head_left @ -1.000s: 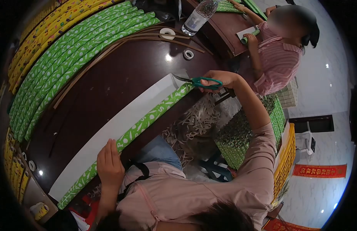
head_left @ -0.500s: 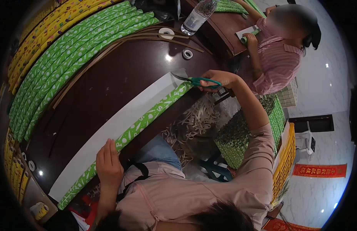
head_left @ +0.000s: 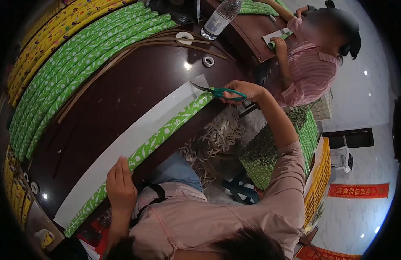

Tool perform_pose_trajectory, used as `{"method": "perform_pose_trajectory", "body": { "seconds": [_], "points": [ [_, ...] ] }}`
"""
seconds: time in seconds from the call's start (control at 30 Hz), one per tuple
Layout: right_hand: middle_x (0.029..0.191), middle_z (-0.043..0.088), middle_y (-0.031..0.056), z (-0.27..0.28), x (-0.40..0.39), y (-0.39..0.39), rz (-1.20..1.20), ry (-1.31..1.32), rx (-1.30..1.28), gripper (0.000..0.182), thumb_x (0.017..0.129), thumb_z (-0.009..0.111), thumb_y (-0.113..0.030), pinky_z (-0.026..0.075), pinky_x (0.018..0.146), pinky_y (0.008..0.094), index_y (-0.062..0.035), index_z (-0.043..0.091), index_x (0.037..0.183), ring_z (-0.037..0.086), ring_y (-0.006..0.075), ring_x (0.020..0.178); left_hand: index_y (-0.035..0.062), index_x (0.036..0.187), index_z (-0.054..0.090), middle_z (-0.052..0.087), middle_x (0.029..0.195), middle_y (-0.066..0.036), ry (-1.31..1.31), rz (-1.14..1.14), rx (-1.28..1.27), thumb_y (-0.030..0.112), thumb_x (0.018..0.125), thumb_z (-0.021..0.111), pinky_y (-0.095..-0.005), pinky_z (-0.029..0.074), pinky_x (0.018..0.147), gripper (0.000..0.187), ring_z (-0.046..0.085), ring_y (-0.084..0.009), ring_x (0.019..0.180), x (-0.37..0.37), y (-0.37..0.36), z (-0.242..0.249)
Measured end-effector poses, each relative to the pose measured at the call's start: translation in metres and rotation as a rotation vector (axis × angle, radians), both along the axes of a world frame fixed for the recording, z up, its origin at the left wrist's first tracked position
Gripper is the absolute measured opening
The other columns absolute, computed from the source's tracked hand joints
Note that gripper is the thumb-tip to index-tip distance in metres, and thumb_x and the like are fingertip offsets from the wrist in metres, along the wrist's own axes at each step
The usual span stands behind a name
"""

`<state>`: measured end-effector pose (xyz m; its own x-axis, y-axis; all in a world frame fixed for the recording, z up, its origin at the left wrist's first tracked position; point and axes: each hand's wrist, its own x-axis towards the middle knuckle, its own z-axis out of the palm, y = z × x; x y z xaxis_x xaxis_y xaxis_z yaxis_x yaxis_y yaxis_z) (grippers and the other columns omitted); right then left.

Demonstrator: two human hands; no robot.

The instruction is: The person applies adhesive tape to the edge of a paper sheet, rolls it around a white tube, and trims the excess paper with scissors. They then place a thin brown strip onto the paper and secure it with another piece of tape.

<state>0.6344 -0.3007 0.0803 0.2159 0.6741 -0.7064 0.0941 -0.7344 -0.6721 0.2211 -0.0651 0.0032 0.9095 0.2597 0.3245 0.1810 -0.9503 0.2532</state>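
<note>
A long green-and-white patterned roll of wrapping paper (head_left: 166, 130) lies diagonally along the table's near edge, its white underside (head_left: 135, 119) unrolled flat behind it. My left hand (head_left: 121, 184) rests on the roll toward its lower left end, with the fingers stretched out together. At the far right end of the roll, my right hand (head_left: 246, 92) grips scissors (head_left: 222, 92) by their green handles. The scissor blades are parted and lie over the white paper near its end corner.
Finished green rolls (head_left: 83, 60) and yellow rolls (head_left: 57, 41) are stacked at the back left. Tape rolls (head_left: 208, 61), brown strips (head_left: 135, 43) and a water bottle (head_left: 220, 21) lie beyond the paper. A co-worker (head_left: 311, 65) handles a green roll at the right. Paper scraps (head_left: 222, 134) fill the space below.
The paper's far right end now lies flatter and straighter beside the scissors. My hands have barely moved, and the scissors stay in my right hand.
</note>
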Motion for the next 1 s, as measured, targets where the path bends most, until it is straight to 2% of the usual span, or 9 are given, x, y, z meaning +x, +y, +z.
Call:
{"method": "perform_pose_trajectory", "body": {
  "seconds": [0.07, 0.3, 0.7, 0.77, 0.8, 0.83, 0.9, 0.93, 1.0],
  "points": [
    [0.060, 0.050, -0.0023, 0.003, -0.004, 0.002, 0.006, -0.060, 0.016, 0.072, 0.073, 0.065, -0.076, 0.034, 0.048, 0.0231, -0.0039, 0.064, 0.081, 0.046, 0.0076, 0.053, -0.0105, 0.122, 0.055, 0.059, 0.121, -0.022, -0.007, -0.004, -0.016, -0.006, 0.082, 0.052, -0.0428, 0.050, 0.086, 0.040, 0.059, -0.0353, 0.100, 0.000, 0.000, 0.000],
    [0.059, 0.048, -0.0030, -0.005, -0.001, -0.002, -0.020, -0.022, 0.020, 0.070, 0.075, 0.065, -0.073, 0.032, 0.048, 0.0236, -0.0038, 0.064, 0.082, 0.042, 0.0072, 0.052, -0.0106, 0.122, 0.055, 0.059, 0.121, -0.022, -0.002, 0.000, -0.013, -0.006, 0.082, 0.054, -0.0428, 0.049, 0.086, 0.040, 0.058, -0.0353, 0.100, 0.000, 0.000, 0.000],
    [0.067, 0.053, -0.0022, -0.006, 0.001, -0.009, -0.113, 0.115, 0.326, 0.064, 0.089, 0.051, -0.068, 0.037, 0.050, 0.0220, -0.0049, 0.062, 0.088, 0.047, 0.0067, 0.055, -0.0102, 0.122, 0.054, 0.058, 0.122, -0.022, -0.005, -0.005, -0.008, -0.003, 0.082, 0.057, -0.0428, 0.049, 0.087, 0.041, 0.058, -0.0356, 0.100, 0.000, 0.001, 0.001],
    [0.074, 0.058, 0.0007, -0.006, 0.004, 0.000, -0.458, -0.380, 0.431, 0.054, 0.090, 0.059, -0.058, 0.042, 0.056, 0.0223, -0.0042, 0.061, 0.098, 0.052, 0.0071, 0.062, -0.0102, 0.122, 0.054, 0.058, 0.121, -0.022, -0.005, -0.006, -0.030, -0.002, 0.082, 0.057, -0.0429, 0.049, 0.087, 0.041, 0.058, -0.0361, 0.100, 0.000, 0.001, 0.000],
    [0.082, 0.062, 0.0044, -0.009, 0.006, 0.009, -0.519, -0.510, 0.489, 0.048, 0.085, 0.072, -0.044, 0.047, 0.063, 0.0263, -0.0029, 0.060, 0.107, 0.056, 0.0107, 0.070, -0.0102, 0.122, 0.054, 0.058, 0.121, -0.022, -0.004, -0.008, -0.029, -0.002, 0.082, 0.057, -0.0429, 0.049, 0.087, 0.041, 0.058, -0.0361, 0.100, 0.000, 0.000, 0.000],
    [0.082, 0.062, 0.0044, -0.017, 0.009, 0.015, -0.524, -0.511, 0.490, 0.048, 0.085, 0.072, -0.044, 0.047, 0.063, 0.0263, -0.0029, 0.060, 0.107, 0.056, 0.0107, 0.070, -0.0102, 0.122, 0.054, 0.058, 0.122, -0.022, -0.007, -0.010, -0.016, -0.002, 0.082, 0.056, -0.0430, 0.049, 0.087, 0.041, 0.058, -0.0361, 0.100, 0.000, 0.000, 0.000],
    [0.088, 0.064, 0.0082, -0.038, 0.013, 0.028, -0.461, -0.913, 0.373, 0.055, 0.077, 0.081, -0.036, 0.049, 0.070, 0.0312, -0.0006, 0.057, 0.112, 0.058, 0.0158, 0.076, -0.0102, 0.122, 0.054, 0.058, 0.122, -0.021, -0.011, -0.011, 0.001, -0.002, 0.082, 0.055, -0.0430, 0.049, 0.087, 0.041, 0.058, -0.0361, 0.100, 0.001, 0.000, 0.000],
    [0.093, 0.065, 0.0148, -0.046, 0.007, 0.038, -0.456, -0.940, 0.455, 0.063, 0.070, 0.085, -0.038, 0.049, 0.074, 0.0361, 0.0007, 0.055, 0.110, 0.063, 0.0249, 0.082, -0.0102, 0.122, 0.054, 0.058, 0.122, -0.021, -0.013, -0.010, -0.003, -0.002, 0.082, 0.055, -0.0429, 0.049, 0.087, 0.041, 0.058, -0.0360, 0.100, 0.001, 0.000, 0.000],
    [0.091, 0.065, 0.0195, -0.048, -0.007, 0.054, -0.356, -1.087, 0.312, 0.066, 0.067, 0.086, -0.037, 0.050, 0.076, 0.0408, 0.0003, 0.053, 0.110, 0.065, 0.0345, 0.084, -0.0102, 0.122, 0.054, 0.058, 0.122, -0.021, -0.012, 0.000, -0.004, -0.002, 0.082, 0.055, -0.0429, 0.049, 0.087, 0.041, 0.058, -0.0359, 0.100, 0.000, 0.000, 0.000]
  ]
}}
